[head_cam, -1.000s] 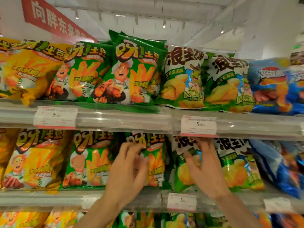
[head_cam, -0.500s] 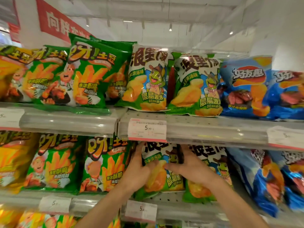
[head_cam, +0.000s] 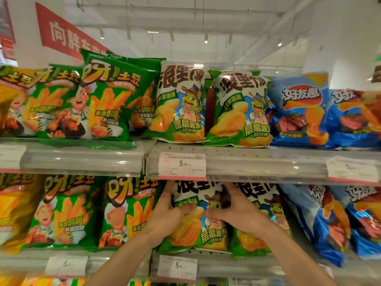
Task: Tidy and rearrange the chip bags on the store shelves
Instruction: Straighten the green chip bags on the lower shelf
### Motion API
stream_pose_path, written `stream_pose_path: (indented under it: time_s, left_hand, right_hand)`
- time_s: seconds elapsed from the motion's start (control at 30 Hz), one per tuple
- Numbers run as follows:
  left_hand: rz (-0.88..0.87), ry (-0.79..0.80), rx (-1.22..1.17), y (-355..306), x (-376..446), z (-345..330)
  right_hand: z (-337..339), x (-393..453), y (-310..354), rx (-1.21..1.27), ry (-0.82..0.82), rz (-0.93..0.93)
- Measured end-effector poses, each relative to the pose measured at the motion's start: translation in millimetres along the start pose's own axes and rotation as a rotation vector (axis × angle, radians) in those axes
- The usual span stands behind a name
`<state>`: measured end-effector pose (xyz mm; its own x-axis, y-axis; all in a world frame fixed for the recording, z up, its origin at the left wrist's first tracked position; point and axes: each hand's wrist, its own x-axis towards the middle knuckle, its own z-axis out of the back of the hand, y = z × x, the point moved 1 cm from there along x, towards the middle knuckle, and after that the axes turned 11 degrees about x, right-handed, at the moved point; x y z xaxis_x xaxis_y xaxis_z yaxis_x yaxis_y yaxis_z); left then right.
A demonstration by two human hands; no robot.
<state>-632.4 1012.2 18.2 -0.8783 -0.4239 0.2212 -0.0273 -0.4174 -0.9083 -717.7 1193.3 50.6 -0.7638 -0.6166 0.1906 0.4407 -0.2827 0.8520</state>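
Now a white-and-green crinkled foil chip bag with a cartoon turtle [head_cam: 198, 219] is gripped at both sides on the middle shelf [head_cam: 206, 263], just under the white price tag [head_cam: 182, 166]. A second ago both hands were spread flat and apart before the row; since then the left hand [head_cam: 168, 215] and right hand [head_cam: 235, 211] have been closed round this bag's edges. Straightening appears under way, with the matching bag [head_cam: 266, 219] touching at right and the green fries bag [head_cam: 127, 211] at left.
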Motion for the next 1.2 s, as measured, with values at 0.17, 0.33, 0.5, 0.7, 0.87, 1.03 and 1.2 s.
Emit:
stream_pose_path:
  time_s: [0.17, 0.33, 0.5, 0.7, 0.87, 1.03, 1.2]
  left_hand:
    - [-0.059, 0.033, -0.031, -1.7, 2.2, 2.6]
    - [-0.094, 0.053, -0.046, -2.3, 5.4, 3.1]
    - [-0.132, 0.042, 0.005, -4.8, 4.5, 2.1]
    - [-0.340, -0.005, 0.353, 7.0, -16.6, 10.6]
    - [-0.655, -0.273, 0.810, 21.6, -32.7, 37.6]
    - [-0.647, -0.519, 1.133, 37.6, -27.1, 66.6]
    - [-0.550, -0.433, 1.311, 58.2, -16.8, 76.5]
  right_hand:
    - [1.4, -3.0, -1.0, 0.001, -0.058, 0.024]
    - [-0.1, -2.0, -6.9, 0.051, -0.079, 0.022]
    - [1.3, 2.5, -8.5, 0.035, -0.096, 0.009]
    - [-5.3, 4.4, -13.7, -0.061, -0.123, 0.081]
    - [-23.3, -3.9, -12.9, -0.379, -0.302, 0.244]
    - [-68.0, 1.6, -10.6, -0.791, -0.384, 0.365]
    - [-92.0, 9.4, -15.2, -0.876, -0.349, 0.319]
